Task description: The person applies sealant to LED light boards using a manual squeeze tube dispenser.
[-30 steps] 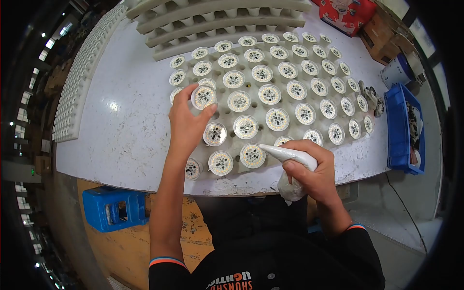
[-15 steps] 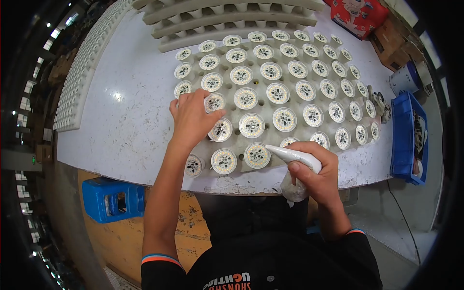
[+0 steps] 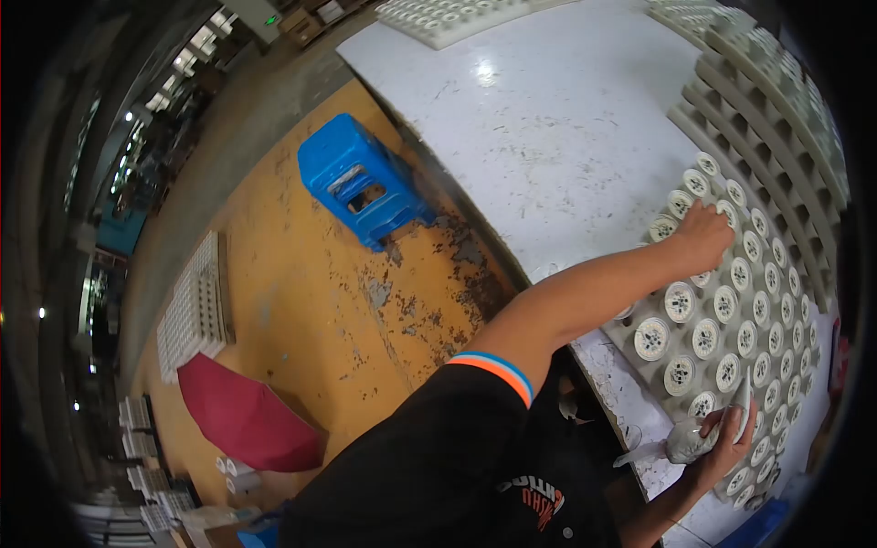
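Note:
Rows of LED bulbs (image 3: 705,338), their round boards dotted with small parts facing up, sit in a pale foam tray (image 3: 647,370). My left hand (image 3: 708,236) reaches over the far end of the rows with its fingers bunched. Right at its fingertips is the rim of a bulb (image 3: 726,213); what the fingers pinch is hidden. Nearer the front edge, my right hand (image 3: 728,447) is wrapped round a piping bag (image 3: 690,441) of white paste. Its narrow tip points up over the near bulbs, and the twisted tail hangs toward the table edge.
Stacked foam trays (image 3: 758,119) stand behind the bulbs. Another tray (image 3: 448,16) lies on the white table (image 3: 521,110) at its far end. On the yellow floor are a blue stool (image 3: 352,173), a dark red umbrella (image 3: 247,416) and a white tray stack (image 3: 194,306).
My view has swung left and tilted, bringing the floor and umbrella into sight. My left hand has moved from a nearer bulb to the far rows. The piping bag stays in my right hand.

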Demonstrator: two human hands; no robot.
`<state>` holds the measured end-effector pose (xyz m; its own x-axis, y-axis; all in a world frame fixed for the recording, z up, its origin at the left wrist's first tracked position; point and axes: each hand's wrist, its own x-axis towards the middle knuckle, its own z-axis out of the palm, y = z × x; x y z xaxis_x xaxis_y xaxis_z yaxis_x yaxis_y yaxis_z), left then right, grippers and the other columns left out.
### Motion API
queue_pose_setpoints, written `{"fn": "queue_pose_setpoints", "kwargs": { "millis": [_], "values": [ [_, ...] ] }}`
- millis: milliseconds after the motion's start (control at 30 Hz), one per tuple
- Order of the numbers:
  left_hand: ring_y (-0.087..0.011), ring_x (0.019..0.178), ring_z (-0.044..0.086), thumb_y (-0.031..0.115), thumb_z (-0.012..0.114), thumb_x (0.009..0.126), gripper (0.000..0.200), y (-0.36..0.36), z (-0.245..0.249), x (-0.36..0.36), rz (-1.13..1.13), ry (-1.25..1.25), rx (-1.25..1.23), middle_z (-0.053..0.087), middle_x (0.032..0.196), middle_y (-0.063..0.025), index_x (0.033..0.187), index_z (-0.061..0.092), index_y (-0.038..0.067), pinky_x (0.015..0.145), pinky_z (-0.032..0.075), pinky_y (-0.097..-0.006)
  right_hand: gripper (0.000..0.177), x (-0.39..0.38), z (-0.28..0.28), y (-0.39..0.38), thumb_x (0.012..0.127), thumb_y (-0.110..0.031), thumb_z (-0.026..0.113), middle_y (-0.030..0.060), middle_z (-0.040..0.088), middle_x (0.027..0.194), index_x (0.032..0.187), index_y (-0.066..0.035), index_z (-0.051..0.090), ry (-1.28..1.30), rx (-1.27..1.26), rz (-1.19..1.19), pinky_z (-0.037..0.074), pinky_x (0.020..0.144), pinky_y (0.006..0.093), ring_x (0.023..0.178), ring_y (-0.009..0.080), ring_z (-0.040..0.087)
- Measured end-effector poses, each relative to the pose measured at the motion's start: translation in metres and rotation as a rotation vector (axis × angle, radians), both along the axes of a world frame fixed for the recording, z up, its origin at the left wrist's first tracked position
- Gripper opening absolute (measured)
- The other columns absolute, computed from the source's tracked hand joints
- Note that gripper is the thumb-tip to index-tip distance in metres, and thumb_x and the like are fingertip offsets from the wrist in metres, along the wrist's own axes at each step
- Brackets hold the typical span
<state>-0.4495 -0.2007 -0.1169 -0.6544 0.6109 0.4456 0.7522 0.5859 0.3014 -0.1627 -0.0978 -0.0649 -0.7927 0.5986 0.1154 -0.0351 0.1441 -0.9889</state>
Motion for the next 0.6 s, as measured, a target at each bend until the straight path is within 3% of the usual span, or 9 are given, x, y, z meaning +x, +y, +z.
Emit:
{"fn": "queue_pose_setpoints", "kwargs": {
  "millis": [100,333,433,600],
  "values": [
    [-0.0284,0.099,0.059,0.025,0.077,0.066,0.020,0.003,-0.006,-0.002,-0.018,0.014,-0.004,0.066,0.094,-0.0107,0.081,0.074,0.012,0.085,0.041,-0.0436,0.044,-0.003,0.006,-0.003,0.094,-0.024,0.060,0.0035,0.049,0.061,0.127,0.003,0.053,0.000,-0.019,0.057,0.031,0.051,0.0227,0.051,0.0086,0.042],
    [-0.0274,0.083,0.067,0.020,0.072,0.067,0.010,-0.001,0.000,-0.015,-0.111,-0.067,-0.025,0.068,0.078,-0.0067,0.077,0.074,0.017,0.073,0.049,-0.0418,0.046,-0.005,0.004,-0.008,0.094,-0.025,0.062,0.0038,0.050,0.061,0.128,0.003,0.052,-0.033,-0.023,0.052,0.031,0.051,0.0228,0.051,0.0088,0.041],
    [-0.0274,0.084,0.068,0.019,0.070,0.069,0.009,0.000,-0.001,-0.023,-0.156,-0.121,-0.032,0.069,0.080,-0.0068,0.078,0.074,0.017,0.070,0.052,-0.0418,0.046,-0.006,0.003,-0.008,0.093,-0.025,0.062,0.0037,0.050,0.061,0.128,0.003,0.052,-0.035,-0.021,0.046,0.031,0.051,0.0227,0.051,0.0088,0.042],
    [-0.0275,0.087,0.067,0.016,0.068,0.073,0.009,0.001,-0.001,-0.020,-0.146,0.019,-0.068,0.069,0.083,-0.0068,0.079,0.074,0.016,0.068,0.053,-0.0422,0.043,-0.005,0.004,-0.009,0.093,-0.023,0.062,0.0038,0.050,0.062,0.126,0.003,0.054,-0.025,-0.014,0.033,0.031,0.050,0.0222,0.050,0.0084,0.042]
  ]
}}
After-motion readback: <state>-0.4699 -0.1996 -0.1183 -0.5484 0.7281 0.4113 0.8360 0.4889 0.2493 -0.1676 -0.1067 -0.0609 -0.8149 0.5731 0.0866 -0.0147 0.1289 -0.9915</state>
